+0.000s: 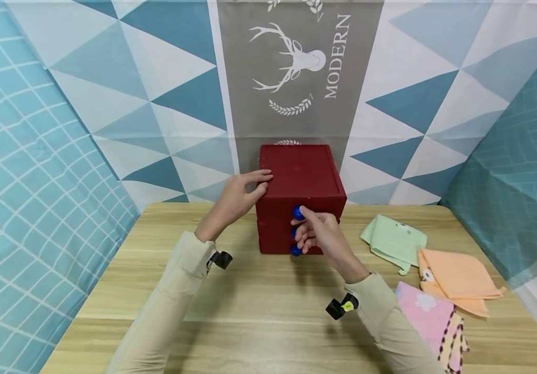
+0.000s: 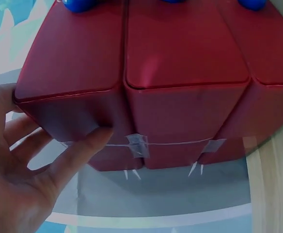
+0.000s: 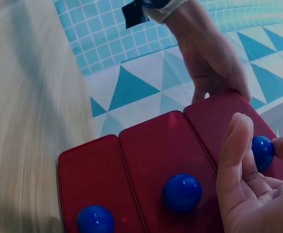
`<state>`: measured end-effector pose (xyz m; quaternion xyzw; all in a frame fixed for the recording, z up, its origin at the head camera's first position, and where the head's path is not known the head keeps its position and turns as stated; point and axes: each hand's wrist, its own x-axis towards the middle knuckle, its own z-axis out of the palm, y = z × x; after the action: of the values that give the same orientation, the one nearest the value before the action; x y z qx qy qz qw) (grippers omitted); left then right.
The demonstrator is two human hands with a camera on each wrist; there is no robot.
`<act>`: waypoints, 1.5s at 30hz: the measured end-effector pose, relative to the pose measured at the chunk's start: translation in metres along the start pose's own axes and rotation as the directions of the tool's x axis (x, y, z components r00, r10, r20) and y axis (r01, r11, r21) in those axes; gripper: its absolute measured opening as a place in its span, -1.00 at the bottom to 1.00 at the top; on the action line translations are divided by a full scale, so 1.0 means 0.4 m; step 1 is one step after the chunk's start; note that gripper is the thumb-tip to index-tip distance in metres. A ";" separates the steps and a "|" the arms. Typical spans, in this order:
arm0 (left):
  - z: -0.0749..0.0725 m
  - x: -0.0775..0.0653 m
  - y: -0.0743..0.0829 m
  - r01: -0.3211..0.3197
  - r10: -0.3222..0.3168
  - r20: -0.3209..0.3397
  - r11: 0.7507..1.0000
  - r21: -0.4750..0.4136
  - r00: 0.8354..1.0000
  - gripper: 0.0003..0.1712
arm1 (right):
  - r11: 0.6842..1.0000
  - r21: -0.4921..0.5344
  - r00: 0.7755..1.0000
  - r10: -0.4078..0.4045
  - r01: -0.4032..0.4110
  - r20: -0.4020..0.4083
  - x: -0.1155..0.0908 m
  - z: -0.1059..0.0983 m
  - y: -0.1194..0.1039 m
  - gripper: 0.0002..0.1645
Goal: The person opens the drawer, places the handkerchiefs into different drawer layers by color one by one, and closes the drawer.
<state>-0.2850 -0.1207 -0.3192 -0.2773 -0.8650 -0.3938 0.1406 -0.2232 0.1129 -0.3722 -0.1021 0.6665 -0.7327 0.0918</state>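
Observation:
A dark red box of three stacked drawers (image 1: 296, 174) stands at the table's back edge, each drawer front bearing a round blue knob. My left hand (image 1: 238, 196) holds the box's upper left edge, fingers over the top. In the left wrist view its thumb (image 2: 86, 150) presses the side wall. My right hand (image 1: 323, 235) pinches the top knob (image 3: 262, 153) between thumb and index finger. Below it are the middle knob (image 3: 182, 192) and the bottom knob (image 3: 96, 221), both untouched. All the drawers look closed.
On the table's right side lie a folded green cloth (image 1: 394, 241), an orange cloth (image 1: 460, 280) and a pink cloth (image 1: 424, 314). Patterned fabric (image 1: 179, 78) hangs behind the wooden table (image 1: 249, 322) and on both sides. Clear tape (image 2: 138, 145) crosses the box's side.

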 end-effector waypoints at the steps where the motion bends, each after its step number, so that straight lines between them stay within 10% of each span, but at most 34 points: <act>1: 0.001 0.002 0.001 -0.002 0.002 -0.006 1.000 -0.005 1.000 -0.64 | 1.000 0.000 1.000 -0.009 0.009 -0.012 0.000 0.000 0.000 -0.18; 45: 0.016 -0.007 -0.022 -0.012 0.010 -0.016 0.992 -0.129 1.000 -0.63 | 1.000 -0.011 1.000 0.011 -0.011 0.006 -0.102 0.022 0.012 -0.19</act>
<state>-0.2882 -0.1216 -0.3300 -0.2875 -0.8351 -0.4502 0.1313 -0.1815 0.1150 -0.3771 -0.1012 0.6708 -0.7282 0.0975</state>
